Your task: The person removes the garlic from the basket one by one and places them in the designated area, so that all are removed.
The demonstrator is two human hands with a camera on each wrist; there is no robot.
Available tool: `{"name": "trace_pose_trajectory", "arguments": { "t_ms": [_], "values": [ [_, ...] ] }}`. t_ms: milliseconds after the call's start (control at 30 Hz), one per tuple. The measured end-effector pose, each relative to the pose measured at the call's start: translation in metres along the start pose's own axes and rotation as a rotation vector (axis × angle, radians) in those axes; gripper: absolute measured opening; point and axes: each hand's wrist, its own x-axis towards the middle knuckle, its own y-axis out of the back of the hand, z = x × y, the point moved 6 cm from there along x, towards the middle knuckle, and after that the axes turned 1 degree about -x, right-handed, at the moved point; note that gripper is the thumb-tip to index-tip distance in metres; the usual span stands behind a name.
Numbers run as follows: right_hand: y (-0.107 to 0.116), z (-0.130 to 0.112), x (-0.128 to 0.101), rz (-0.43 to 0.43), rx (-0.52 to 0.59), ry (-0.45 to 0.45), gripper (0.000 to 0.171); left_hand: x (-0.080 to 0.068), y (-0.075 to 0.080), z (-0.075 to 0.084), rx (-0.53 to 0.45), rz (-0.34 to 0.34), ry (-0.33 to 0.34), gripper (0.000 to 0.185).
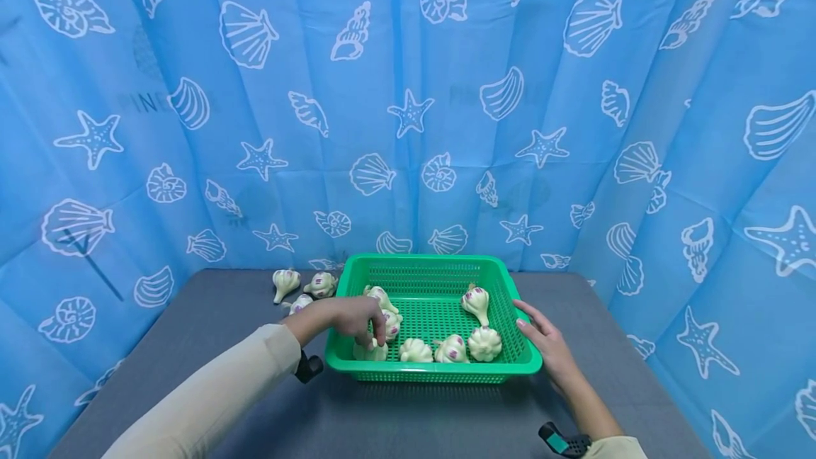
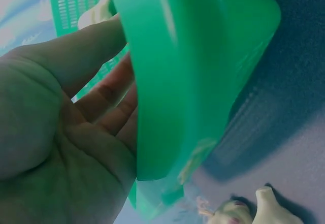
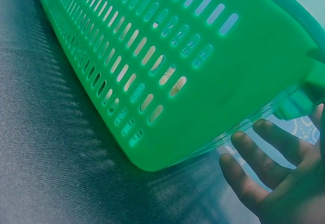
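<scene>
A green plastic basket (image 1: 440, 368) holds several white garlic bulbs with purple marks. My left hand (image 1: 360, 317) reaches over its left rim, fingers pointing down, and pinches the top of a garlic bulb (image 1: 370, 353) at the near left corner. In the left wrist view, the basket's rim hides the fingertips of the left hand (image 2: 66, 127). My right hand (image 1: 550, 349) touches the basket's right rim with its fingertips. Seen from the right wrist, the fingers (image 3: 259, 163) of that hand are fairly straight, beside the basket's end wall (image 3: 213, 82).
Outside the basket to the left lie a few more garlic bulbs (image 1: 286, 283) on the grey tabletop (image 1: 408, 420). Inside, one bulb (image 1: 476, 304) lies near the right wall and others line the front wall. A blue shell-print curtain (image 1: 408, 91) hangs behind and at both sides.
</scene>
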Motion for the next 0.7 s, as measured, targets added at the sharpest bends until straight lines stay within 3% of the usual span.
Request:
{"name": "trace_pose_trajectory", "arguments": {
  "t_ms": [333,700],
  "values": [
    [0.0008,-0.0016,0.0006,-0.007,0.015,-0.015,0.053,0.0025,0.0077,0.0013,-0.012,0.035,0.037,0.014],
    [0.0001,-0.004,-0.0014,-0.003,0.004,0.001,0.052,0.01,0.007,0.0077,0.121,0.053,0.029,0.012]
  ]
}}
